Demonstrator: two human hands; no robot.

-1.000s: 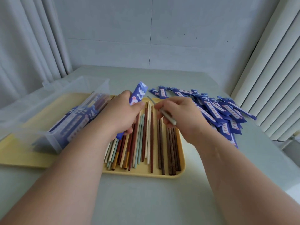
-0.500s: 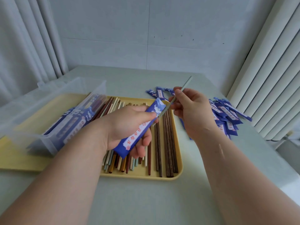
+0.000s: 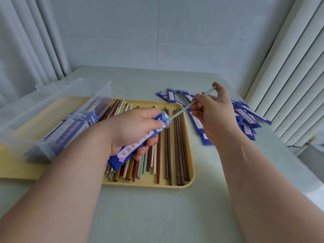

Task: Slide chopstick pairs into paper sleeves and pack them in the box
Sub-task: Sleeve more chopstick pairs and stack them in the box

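My left hand (image 3: 133,130) grips a blue paper sleeve (image 3: 135,146) over the yellow tray (image 3: 190,174), its open mouth pointing up and right. My right hand (image 3: 212,111) pinches pale green chopsticks (image 3: 185,107), whose lower tip sits at the sleeve's mouth. Several loose chopsticks (image 3: 177,148) in brown, red, cream and green lie in the tray. A clear plastic box (image 3: 57,109) at the left holds several sleeved pairs.
A heap of empty blue sleeves (image 3: 245,116) lies on the pale table to the right of the tray. The box stands on a second yellow tray (image 3: 17,169). Curtains hang at left, a ribbed white wall panel at right.
My right hand lifted the green chopsticks from the tray and brought their tip to the sleeve's mouth. My left hand turned the sleeve down towards me.
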